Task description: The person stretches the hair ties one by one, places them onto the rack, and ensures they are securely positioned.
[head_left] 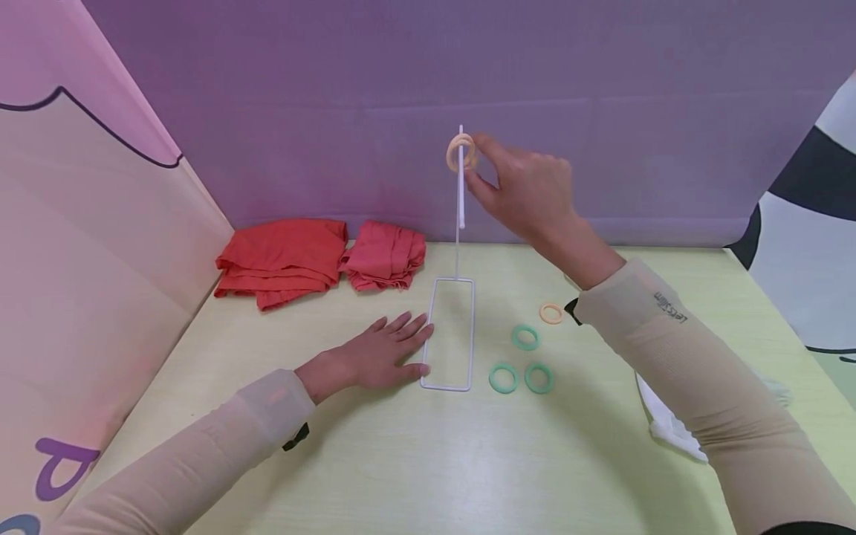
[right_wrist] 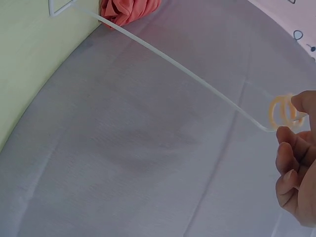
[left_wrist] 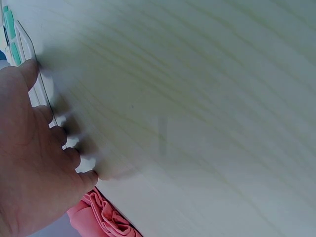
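A white wire stand (head_left: 472, 334) has a rectangular base on the table, a tall upright and a top arm jutting toward me. My left hand (head_left: 383, 355) lies with fingers spread on the tabletop, its fingertips and thumb touching the base's left side. Up at the top arm, my right hand (head_left: 535, 189) pinches a pale orange ring between thumb and index finger. In the right wrist view, orange rings (right_wrist: 272, 112) overlap around the arm; how many is hard to tell. The right hand's other fingers (right_wrist: 285, 157) are curled.
Right of the base lie three green rings (head_left: 516, 338) and another orange ring (head_left: 542, 313). Red cloth (head_left: 284, 256) and a pinker folded cloth (head_left: 388, 253) rest at the back left. A white cloth (head_left: 672, 427) is partly behind the right forearm. A purple curtain (head_left: 301, 111) hangs behind the table.
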Tool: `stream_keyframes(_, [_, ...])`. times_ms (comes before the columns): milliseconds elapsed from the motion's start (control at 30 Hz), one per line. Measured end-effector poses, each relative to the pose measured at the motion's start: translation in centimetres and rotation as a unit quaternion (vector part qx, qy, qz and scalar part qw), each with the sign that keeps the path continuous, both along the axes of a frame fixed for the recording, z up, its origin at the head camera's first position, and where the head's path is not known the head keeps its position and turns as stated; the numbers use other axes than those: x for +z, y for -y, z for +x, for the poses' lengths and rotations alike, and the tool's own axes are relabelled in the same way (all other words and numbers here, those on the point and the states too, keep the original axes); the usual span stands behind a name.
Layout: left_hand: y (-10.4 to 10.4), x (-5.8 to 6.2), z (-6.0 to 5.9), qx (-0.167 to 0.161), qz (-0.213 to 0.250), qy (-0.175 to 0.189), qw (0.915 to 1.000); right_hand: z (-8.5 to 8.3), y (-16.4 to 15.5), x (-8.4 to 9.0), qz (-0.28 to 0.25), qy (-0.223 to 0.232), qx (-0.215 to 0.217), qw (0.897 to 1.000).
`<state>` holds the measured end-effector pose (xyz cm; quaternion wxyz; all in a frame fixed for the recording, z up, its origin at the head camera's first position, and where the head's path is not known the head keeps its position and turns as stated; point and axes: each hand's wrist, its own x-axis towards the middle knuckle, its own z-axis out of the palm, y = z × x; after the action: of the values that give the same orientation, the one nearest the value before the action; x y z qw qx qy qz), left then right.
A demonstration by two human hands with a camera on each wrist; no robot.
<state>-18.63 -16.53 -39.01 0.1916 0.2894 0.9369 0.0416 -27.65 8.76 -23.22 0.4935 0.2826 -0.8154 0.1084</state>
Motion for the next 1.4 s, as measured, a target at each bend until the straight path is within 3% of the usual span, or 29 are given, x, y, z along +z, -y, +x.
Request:
stream_keyframes(233, [0.0, 0.1, 0.0, 0.000, -0.001, 0.002, 1.0000, 2.7, -1.8, 0.6, 0.013, 0.019, 0.022, 0.999])
stream_keyframes(367, [0.1, 0.1, -0.1, 0.002, -0.006, 0.003, 1.0000, 4.9, -3.6, 0.7, 0.017, 0.096, 0.037, 0.995])
stream_keyframes(533, [0.2, 0.0, -0.3, 0.002, -0.010, 0.003, 0.9999, 7.4, -6.3, -0.1, 0.035, 0.212, 0.016, 0.976])
stream_keyframes(733, [0.2, 0.0, -0.2, -0.006, -0.004, -0.006, 1.0000, 8.5, -9.3, -2.5, 0.059, 0.253, 0.000, 0.966])
stream_keyframes(833, [0.2, 0.0, -0.1, -0.006, -0.005, -0.006, 0.9999, 8.7, -10.5, -3.7, 0.072, 0.305, -0.020, 0.949])
stream_keyframes(1000, [0.1, 0.3, -0.1, -0.005, -0.004, -0.003, 1.0000, 8.6, -11.9, -5.4, 0.101, 0.396, -0.048, 0.911])
stream_keyframes(1233, [0.3, 0.1, -0.1, -0.004, -0.008, -0.005, 0.9999, 7.2, -12.9, -8.5, 0.117, 0.496, -0.052, 0.859])
stream_keyframes(1400, [0.3, -0.1, -0.1, -0.002, -0.009, -0.006, 0.9999, 6.1, -13.3, -10.8, 0.135, 0.514, -0.054, 0.845])
